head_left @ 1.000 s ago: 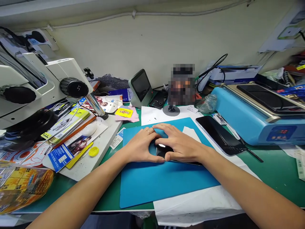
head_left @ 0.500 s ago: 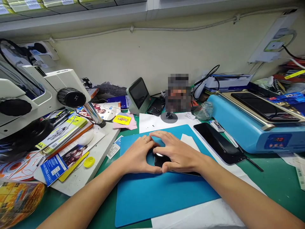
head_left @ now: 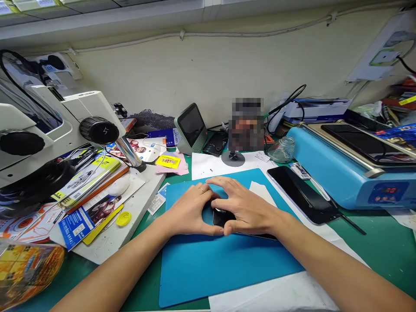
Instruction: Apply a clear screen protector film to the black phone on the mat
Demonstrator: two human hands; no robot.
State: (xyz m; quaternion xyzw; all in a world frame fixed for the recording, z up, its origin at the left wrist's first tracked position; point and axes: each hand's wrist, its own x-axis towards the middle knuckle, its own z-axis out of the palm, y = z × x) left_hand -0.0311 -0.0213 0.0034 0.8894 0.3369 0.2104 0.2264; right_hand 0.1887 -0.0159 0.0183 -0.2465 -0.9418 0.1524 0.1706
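Note:
A black phone [head_left: 224, 216] lies flat on a blue mat [head_left: 221, 264] in the middle of the green bench. My right hand [head_left: 248, 208] rests over most of it, fingers curved and thumb on its near edge. My left hand [head_left: 190, 210] sits at the phone's left end, a ring on one finger, its thumb meeting the right thumb and its fingertips touching the right fingers. Both hands press on or hold the phone, so only a small patch of its glossy face shows between them.
A microscope [head_left: 48, 130] stands at left over leaflets and a yellow cap [head_left: 123, 219]. A second black phone [head_left: 300, 195] lies right of the mat, beside a blue heating machine [head_left: 351, 164]. A small screen [head_left: 191, 128], glass jar [head_left: 282, 149] and white paper [head_left: 276, 290] surround the mat.
The hands have hardly moved on the phone. The view has shifted slightly, tilting up from a second ago and drifting a little since.

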